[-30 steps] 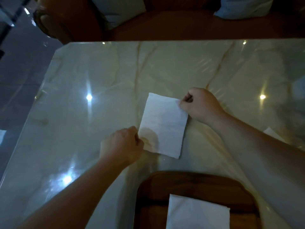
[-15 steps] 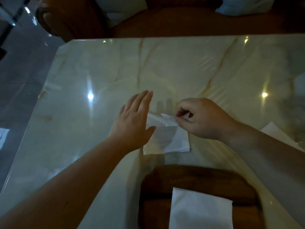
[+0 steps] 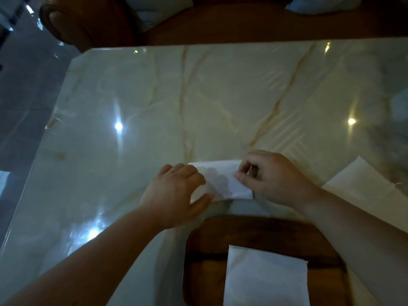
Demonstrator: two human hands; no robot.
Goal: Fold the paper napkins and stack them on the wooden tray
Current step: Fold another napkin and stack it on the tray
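Note:
A white paper napkin, folded to a small rectangle, lies on the marble table just beyond the wooden tray. My left hand rests flat on its left edge with fingers spread. My right hand pinches the napkin's right edge between thumb and fingers. A folded white napkin lies on the tray near the bottom edge of view. The tray's near end is cut off by the frame.
An unfolded white napkin lies on the table to the right, partly behind my right forearm. The glossy marble table reaches far and left. A brown sofa with pale cushions stands past its far edge.
The napkin was a tall sheet held at two corners; it has been folded over into a smaller rectangle. My left hand moved from its corner to press flat on it. My right hand came nearer.

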